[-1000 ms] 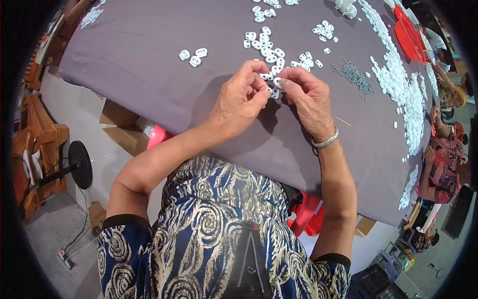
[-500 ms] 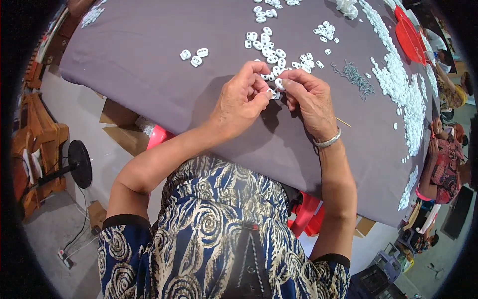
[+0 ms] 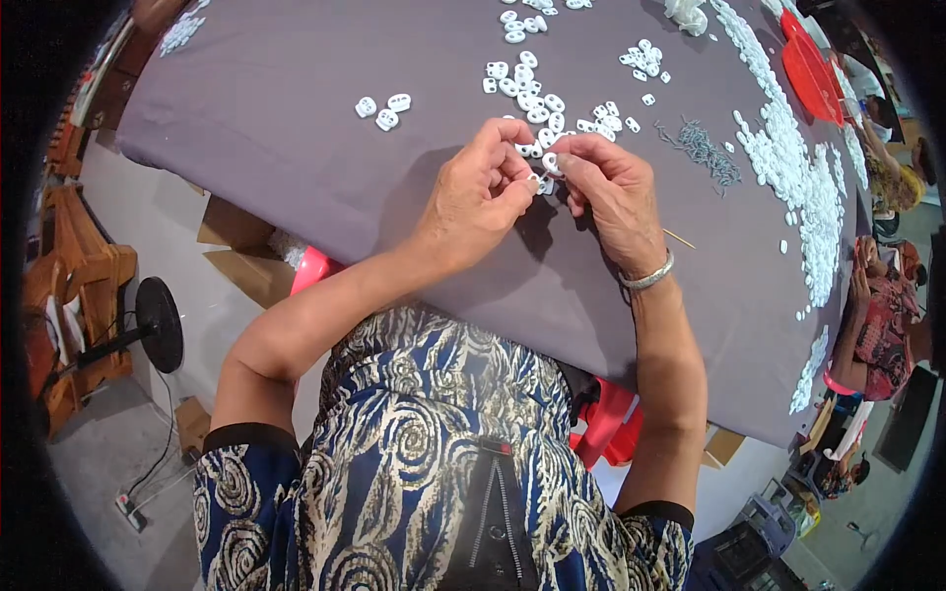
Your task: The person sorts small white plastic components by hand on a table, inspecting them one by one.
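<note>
Close together over the grey cloth-covered worktop (image 3: 305, 108), the right hand (image 3: 616, 192) pinches one white oval plastic piece (image 3: 549, 161) and the left hand (image 3: 478, 197) one partly hidden white piece (image 3: 535, 183), three white holed pieces (image 3: 386, 120) lying farther left.

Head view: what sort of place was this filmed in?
Probably an informal workroom, though it could be in a home: a large cloth-covered table bears heaps of small white pieces and a pile of thin grey pieces, with another person at its right edge.
</note>
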